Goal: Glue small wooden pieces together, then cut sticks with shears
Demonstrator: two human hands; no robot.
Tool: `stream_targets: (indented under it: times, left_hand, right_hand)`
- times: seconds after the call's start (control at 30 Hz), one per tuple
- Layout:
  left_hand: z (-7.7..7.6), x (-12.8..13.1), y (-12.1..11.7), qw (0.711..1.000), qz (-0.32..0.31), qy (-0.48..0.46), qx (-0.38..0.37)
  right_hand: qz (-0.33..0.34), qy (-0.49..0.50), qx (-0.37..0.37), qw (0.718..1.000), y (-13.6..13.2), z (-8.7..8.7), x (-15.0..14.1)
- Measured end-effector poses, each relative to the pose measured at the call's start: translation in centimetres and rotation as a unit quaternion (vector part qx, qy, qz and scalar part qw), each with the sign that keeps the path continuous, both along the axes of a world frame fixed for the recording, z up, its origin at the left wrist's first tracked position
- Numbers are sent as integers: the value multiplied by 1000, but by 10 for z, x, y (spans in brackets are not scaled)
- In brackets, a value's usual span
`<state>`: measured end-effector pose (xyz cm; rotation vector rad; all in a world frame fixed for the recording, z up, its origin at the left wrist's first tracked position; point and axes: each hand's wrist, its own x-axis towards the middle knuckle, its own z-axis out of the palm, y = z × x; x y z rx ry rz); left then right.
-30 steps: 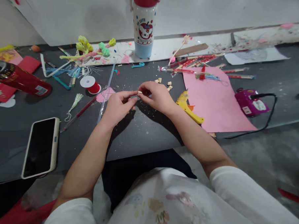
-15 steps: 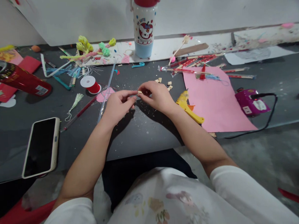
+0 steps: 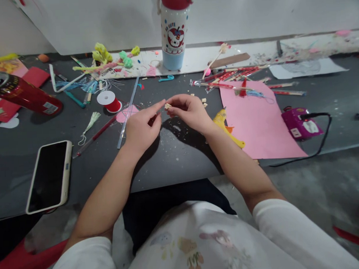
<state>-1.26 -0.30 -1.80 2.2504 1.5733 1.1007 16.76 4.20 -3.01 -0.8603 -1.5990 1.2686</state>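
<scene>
My right hand [image 3: 190, 111] pinches a small pale wooden piece [image 3: 168, 106] between thumb and fingers, above the dark table. Close by on the left is my left hand [image 3: 144, 126], its index finger stretched out to the right hand's fingertips and its thumb apart from it. Nothing shows in the left hand; its other fingers are partly hidden. Behind the right hand lie several similar wooden pieces [image 3: 204, 100], some covered by the hand. Pale crumbs are scattered on the table below. A yellow glue gun [image 3: 222, 118] lies beside the right forearm.
Left of my hands are a clear stick [image 3: 129, 111], a spool of red ribbon [image 3: 114, 103], a phone [image 3: 49, 176] and a red can [image 3: 24, 93]. A bottle [image 3: 173, 35] stands behind. Pink paper [image 3: 262, 123] and a purple power adapter [image 3: 300, 123] lie right.
The left thumb has moved away from the wooden piece and the left hand has opened somewhat. The right hand has turned slightly, showing more of the piece.
</scene>
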Motion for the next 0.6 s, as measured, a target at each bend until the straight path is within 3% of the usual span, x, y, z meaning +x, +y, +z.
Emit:
stream_targets:
  times: [0.2, 0.6]
  left_hand:
    - [-3, -2, -1, 998, -26, 54, 32]
    - [0, -1, -3, 998, -7, 61, 19]
  right_hand:
    - [23, 64, -40, 997, -2, 4, 0]
    - [25, 54, -56, 997, -1, 2, 0]
